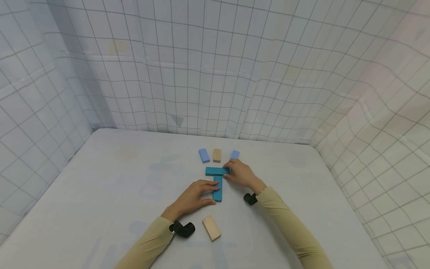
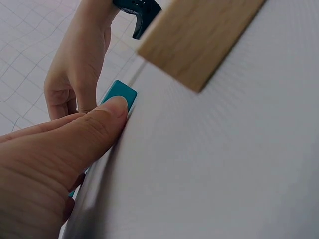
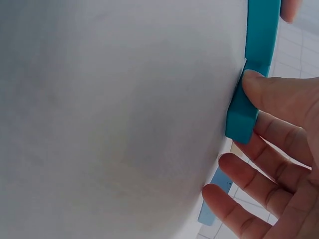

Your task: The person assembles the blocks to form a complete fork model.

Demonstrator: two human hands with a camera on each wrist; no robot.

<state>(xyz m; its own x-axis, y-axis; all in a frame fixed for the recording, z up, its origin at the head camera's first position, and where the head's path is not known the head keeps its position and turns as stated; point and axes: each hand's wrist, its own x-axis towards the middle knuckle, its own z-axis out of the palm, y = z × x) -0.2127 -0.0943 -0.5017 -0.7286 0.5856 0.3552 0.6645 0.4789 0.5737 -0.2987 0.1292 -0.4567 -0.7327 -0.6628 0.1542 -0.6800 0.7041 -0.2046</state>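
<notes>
The left hand [image 1: 195, 197] pinches a long teal rectangular block [image 1: 217, 195], its far end meeting a crosswise teal bar [image 1: 214, 171] pinched at its right end by the right hand [image 1: 241, 173]; this T-shaped junction appears formed. Apparently still unjoined, beyond the hands, are a light-blue block [image 1: 204, 155], a tan wooden block [image 1: 217, 155] and a second light-blue block [image 1: 235, 153]; nearer lies a pale wooden block [image 1: 211, 228].

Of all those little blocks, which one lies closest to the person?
The tan block lying alone, nearer than the left hand. The other tan block sits in the far row between two light blue blocks; both teal blocks lie farther too.
</notes>
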